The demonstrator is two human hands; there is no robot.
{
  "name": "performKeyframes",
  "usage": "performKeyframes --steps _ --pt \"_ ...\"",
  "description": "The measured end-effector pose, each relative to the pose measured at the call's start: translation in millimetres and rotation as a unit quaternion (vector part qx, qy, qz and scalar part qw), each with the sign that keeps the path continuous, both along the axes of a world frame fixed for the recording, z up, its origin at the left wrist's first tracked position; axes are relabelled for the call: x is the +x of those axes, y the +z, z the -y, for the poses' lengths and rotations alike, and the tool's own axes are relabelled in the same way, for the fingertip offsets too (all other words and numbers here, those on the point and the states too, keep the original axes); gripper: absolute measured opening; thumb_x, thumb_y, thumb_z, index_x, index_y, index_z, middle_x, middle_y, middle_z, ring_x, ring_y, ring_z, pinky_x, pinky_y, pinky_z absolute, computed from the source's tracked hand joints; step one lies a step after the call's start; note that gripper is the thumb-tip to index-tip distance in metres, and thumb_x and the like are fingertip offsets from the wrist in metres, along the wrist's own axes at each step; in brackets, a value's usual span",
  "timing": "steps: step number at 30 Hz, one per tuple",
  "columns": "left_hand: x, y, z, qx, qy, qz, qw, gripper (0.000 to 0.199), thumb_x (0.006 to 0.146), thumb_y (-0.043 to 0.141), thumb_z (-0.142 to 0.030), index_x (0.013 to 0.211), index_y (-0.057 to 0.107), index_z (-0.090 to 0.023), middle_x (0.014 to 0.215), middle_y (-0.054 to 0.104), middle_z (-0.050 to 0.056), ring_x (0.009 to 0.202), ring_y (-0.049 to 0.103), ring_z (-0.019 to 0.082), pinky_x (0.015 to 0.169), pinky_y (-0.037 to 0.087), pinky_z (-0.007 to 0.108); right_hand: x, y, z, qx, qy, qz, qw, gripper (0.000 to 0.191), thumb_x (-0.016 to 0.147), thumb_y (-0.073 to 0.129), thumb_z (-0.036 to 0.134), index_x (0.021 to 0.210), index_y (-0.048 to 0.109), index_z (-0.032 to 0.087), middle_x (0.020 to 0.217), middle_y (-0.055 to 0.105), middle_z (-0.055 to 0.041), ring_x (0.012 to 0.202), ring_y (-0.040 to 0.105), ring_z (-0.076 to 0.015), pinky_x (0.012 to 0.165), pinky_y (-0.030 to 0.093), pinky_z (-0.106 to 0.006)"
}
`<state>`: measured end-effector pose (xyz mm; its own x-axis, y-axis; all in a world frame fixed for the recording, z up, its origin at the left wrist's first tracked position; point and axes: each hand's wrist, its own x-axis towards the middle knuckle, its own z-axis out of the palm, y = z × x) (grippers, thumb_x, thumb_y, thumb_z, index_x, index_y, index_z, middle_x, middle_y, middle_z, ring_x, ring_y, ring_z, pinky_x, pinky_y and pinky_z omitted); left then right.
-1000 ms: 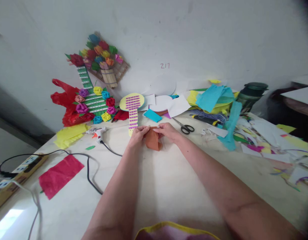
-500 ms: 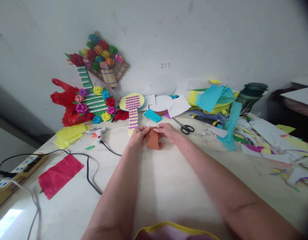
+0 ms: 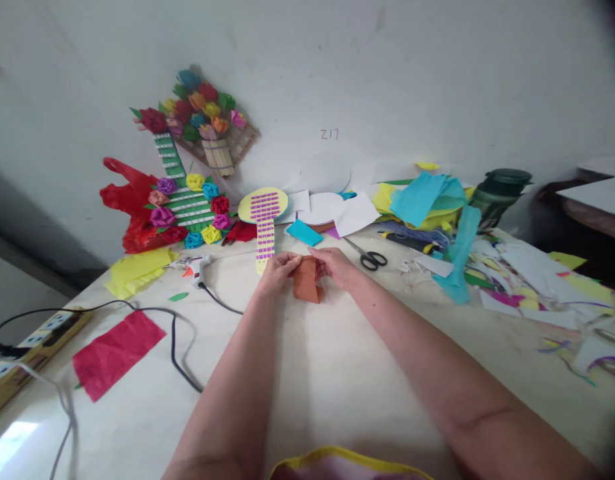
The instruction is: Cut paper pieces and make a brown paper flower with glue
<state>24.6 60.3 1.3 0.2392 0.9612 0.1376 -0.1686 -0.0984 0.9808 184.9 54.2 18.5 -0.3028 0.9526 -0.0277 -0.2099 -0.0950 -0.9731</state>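
Between my two hands hangs a piece of orange-brown crepe paper (image 3: 305,280), held by its upper edge with its lower right corner curling. My left hand (image 3: 282,268) pinches the paper's top left part. On the other side, my right hand (image 3: 336,265) is closed on its top right part; some of those fingers are hidden behind the paper. Just beyond my hands stands a yellow guitar-shaped cutout (image 3: 265,230) with purple strips. A folded blue paper (image 3: 305,232) lies behind the brown one, and black-handled scissors (image 3: 371,259) rest to the right.
A white glue gun (image 3: 199,268) with a black cord lies left, near a dark pink paper (image 3: 119,353) and a power strip (image 3: 42,340). Paper scraps (image 3: 527,280) cover the right side, with a dark green bottle (image 3: 502,193) behind. A flower-trimmed green guitar (image 3: 192,212) leans at the wall.
Both hands keep their hold on the brown paper. Its top edge between my fingers has shifted slightly, and the view has moved a little.
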Motion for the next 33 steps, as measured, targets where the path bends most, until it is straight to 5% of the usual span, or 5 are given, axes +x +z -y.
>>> performKeyframes --steps 10,21,33 --pt "5.9 -2.6 1.6 -0.097 -0.037 0.120 0.987 0.026 0.063 0.072 -0.033 0.073 0.063 -0.011 0.065 0.065 0.005 0.058 0.058 0.013 0.057 0.044 0.023 -9.2 -4.9 -0.6 0.068 -0.061 0.032 0.995 0.030 0.063 0.066 0.042 0.059 0.051 0.017 0.049 0.053 0.0037 0.042 0.048 -0.0083 0.044 0.039 -0.023" --pt "7.2 0.2 -0.6 -0.143 -0.010 0.111 0.984 0.030 0.060 0.074 -0.035 0.069 0.062 -0.010 0.061 0.063 0.005 0.053 0.057 0.012 0.053 0.047 0.024 -13.5 -7.4 0.3 0.110 -0.105 0.080 0.985 0.024 0.066 0.063 0.037 0.060 0.050 0.017 0.048 0.053 0.0039 0.043 0.049 -0.0088 0.046 0.040 -0.023" --pt "11.4 -1.1 2.8 -0.084 0.004 0.072 0.994 0.033 0.060 0.072 -0.039 0.072 0.060 -0.011 0.055 0.059 0.000 0.042 0.049 0.008 0.044 0.040 0.021 -17.2 -10.6 -1.1 0.119 -0.178 0.126 0.969 0.019 0.071 0.057 0.031 0.059 0.048 0.019 0.046 0.049 0.0055 0.040 0.044 -0.0077 0.044 0.038 -0.022"
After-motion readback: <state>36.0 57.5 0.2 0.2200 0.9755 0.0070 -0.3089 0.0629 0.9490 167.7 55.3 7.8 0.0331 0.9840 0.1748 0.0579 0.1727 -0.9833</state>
